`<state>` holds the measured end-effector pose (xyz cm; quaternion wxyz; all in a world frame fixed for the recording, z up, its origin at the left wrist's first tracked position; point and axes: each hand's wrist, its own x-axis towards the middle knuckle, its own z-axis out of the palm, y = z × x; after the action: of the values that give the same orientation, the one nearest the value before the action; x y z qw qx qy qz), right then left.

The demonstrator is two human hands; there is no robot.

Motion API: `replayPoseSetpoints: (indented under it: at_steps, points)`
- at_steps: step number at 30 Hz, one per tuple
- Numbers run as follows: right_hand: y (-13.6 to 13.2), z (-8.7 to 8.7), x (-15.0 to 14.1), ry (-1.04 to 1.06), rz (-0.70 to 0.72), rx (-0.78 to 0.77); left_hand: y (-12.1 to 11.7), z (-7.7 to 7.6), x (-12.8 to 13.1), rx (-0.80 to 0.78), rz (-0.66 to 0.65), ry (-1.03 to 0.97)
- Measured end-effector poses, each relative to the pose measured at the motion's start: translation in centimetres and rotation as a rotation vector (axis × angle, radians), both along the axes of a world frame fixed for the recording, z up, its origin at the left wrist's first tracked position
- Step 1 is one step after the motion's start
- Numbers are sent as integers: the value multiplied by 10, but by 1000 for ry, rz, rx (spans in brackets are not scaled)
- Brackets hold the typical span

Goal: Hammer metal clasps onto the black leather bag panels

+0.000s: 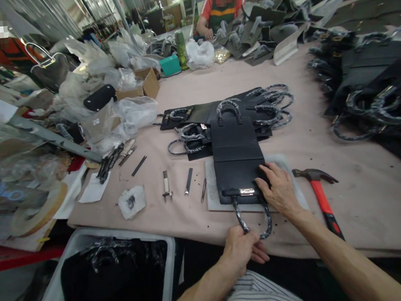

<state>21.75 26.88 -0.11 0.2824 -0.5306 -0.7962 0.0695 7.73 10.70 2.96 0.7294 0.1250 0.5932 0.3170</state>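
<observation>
A black handbag panel [240, 170] lies unfolded before me, its near end on a pale flat slab [212, 194]. Near its lower edge is a shiny metal plate [246, 192]. My left hand [241, 246] grips the plastic-wrapped handle [240, 217] that hangs over the table's front edge. On the panel's right side rests my right hand [278, 188], fingers apart, holding nothing. A claw hammer [318, 194] with a red and black grip lies right of that hand. Left of the slab are a thin metal punch [203, 190] and a flat metal tool [188, 182].
More black bag pieces [204, 110] with wrapped handles lie behind the panel; another pile [373, 79] is at right. A white bin [173, 265] holding black pieces stands at lower left. Plastic bags and a cardboard box [150, 83] crowd the left. A co-worker [225, 10] sits across the table.
</observation>
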Motion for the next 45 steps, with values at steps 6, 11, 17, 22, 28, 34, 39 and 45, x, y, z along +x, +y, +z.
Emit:
replayPoseSetpoints:
  at_steps: [6,11,17,22,28,34,39,45]
  points:
    - [-21,8,-15,-72,179,-1,1,-7,3,41,-38,-8]
    - [-19,4,-14,-37,193,-12,-6,3,-27,31,-225,-37]
    - [-17,-1,-12,0,185,-2,20,35,-110,285,-250,641]
    - [-15,-2,-12,24,183,16,66,42,-159,301,-378,1384]
    - [-16,-3,-13,40,175,6,106,32,-191,192,-495,1521]
    - [-17,2,-15,36,157,-12,130,31,-201,93,-673,1400]
    - [-17,5,-15,45,152,-22,126,36,-203,110,-638,1418]
    - [-16,4,-14,40,153,-31,99,37,-232,72,-486,1685]
